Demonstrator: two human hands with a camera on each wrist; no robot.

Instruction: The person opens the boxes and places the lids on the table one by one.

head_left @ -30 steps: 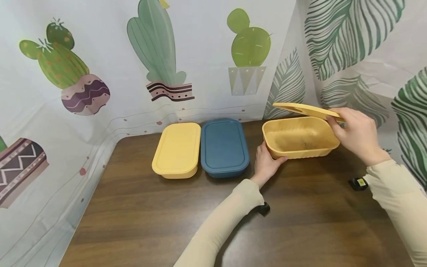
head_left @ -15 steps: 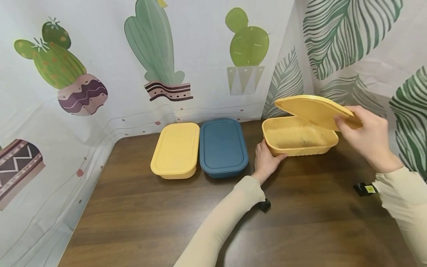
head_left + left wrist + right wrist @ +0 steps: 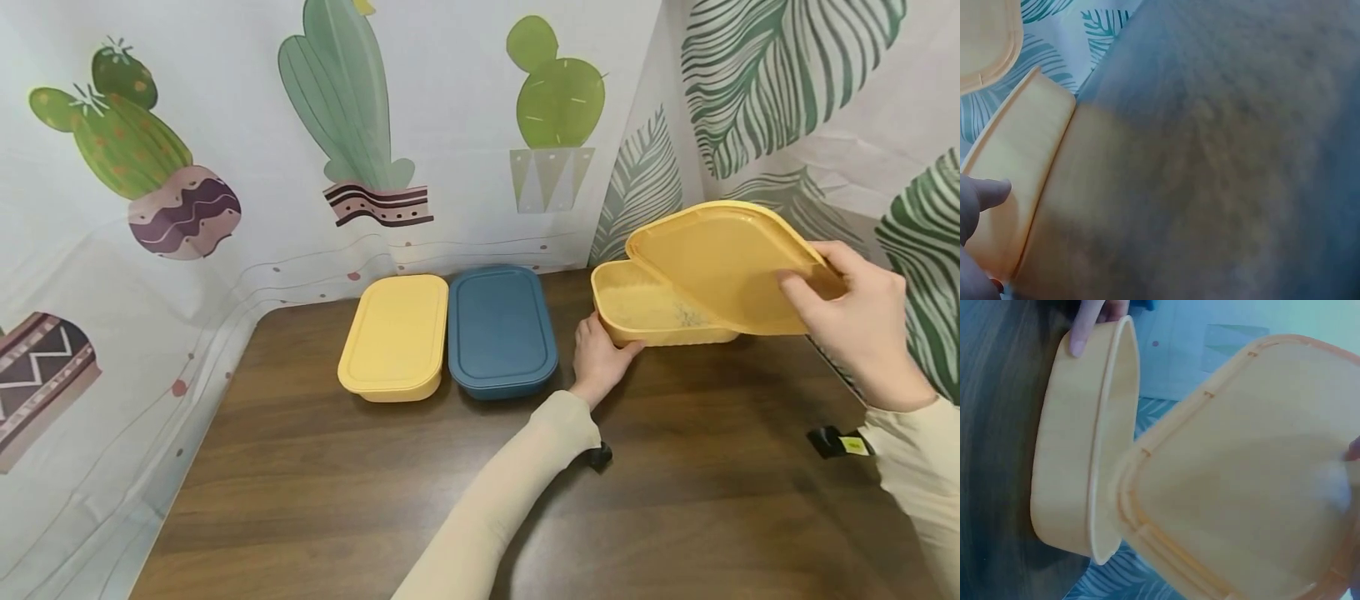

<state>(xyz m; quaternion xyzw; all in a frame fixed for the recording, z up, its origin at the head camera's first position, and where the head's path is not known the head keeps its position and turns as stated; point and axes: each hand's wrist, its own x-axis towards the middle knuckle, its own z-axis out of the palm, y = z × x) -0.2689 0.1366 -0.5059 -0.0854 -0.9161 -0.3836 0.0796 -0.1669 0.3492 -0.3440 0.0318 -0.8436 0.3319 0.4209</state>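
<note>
"Layout, left to right?"
"Yellow lidded box (image 3: 393, 333), blue lidded box (image 3: 502, 329) just beside it, then an uncovered yellow box (image 3: 636, 302) at the table (image 3: 315, 483)'s far right."
"And the grip?"
"Left hand (image 3: 597, 357) clamped on that box's near left corner, seemingly to steady it; right hand (image 3: 862, 321) pinching a tilted yellow lid (image 3: 723, 258), perhaps to bare the inside."
"Count?"
"Two yellow boxes, one blue; one lid off, two on."
</note>
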